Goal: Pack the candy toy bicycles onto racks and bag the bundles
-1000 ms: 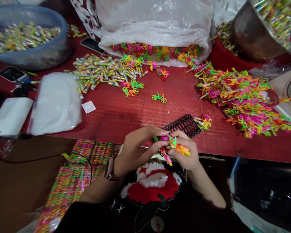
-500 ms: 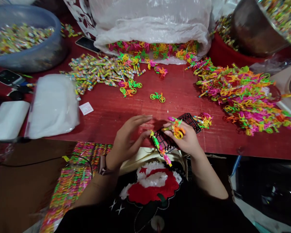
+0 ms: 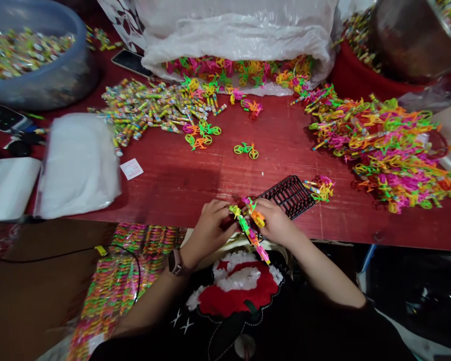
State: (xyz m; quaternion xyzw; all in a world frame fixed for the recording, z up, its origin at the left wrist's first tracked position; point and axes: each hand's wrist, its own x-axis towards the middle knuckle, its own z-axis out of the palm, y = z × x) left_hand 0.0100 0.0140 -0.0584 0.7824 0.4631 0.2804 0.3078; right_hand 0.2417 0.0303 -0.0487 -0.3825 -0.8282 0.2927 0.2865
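In my right hand (image 3: 276, 220) is a small plastic toy bicycle (image 3: 256, 214) in orange, yellow and green, pinched by the fingers. My left hand (image 3: 214, 228) is drawn in close beside it, fingers curled; its fingertips are partly hidden, so what they grip cannot be made out. Beneath both hands lies a black plastic grid rack (image 3: 291, 195), its near end overhanging the table edge. A row of green, pink and yellow toy pieces (image 3: 251, 234) stands along the rack's near-left end. Several toy bicycles with printed tubes (image 3: 321, 189) lie by the rack's far end.
Printed tubes (image 3: 146, 110) are heaped at the left, toy bicycles with tubes (image 3: 383, 145) at the right. A white sack (image 3: 236, 37) of bicycles lies open behind. Loose bicycles (image 3: 246, 150), plastic bags (image 3: 78, 165), a blue basin (image 3: 60, 85) and a red tub (image 3: 346, 75) are around.
My hands have come together over the rack's near end. The right hand moved left with the toy bicycle, and the left moved right as its fingers curled in.
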